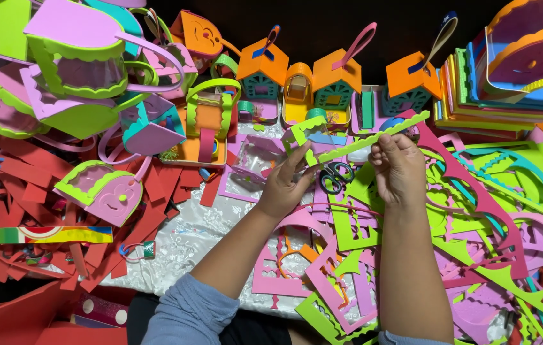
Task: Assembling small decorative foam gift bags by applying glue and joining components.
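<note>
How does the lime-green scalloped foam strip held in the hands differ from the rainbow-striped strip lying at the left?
The lime-green scalloped foam strip is one colour; the rainbow-striped strip carries several colour bands. The green one has wavy, scalloped edges and bends at its left end; the rainbow one has straight edges. The green one is raised, slanting, between the left hand and right hand; the rainbow one lies level on red foam scraps. Both are long and narrow.

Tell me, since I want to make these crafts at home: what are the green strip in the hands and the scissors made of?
Green strip: looks like craft foam sheet, matte, lime; it spans unsupported between the left hand and right hand, and its scalloped edge is cleanly cut. Scissors: dark loop handles, probably plastic; the blades are hidden, so their material cannot be told.
</note>
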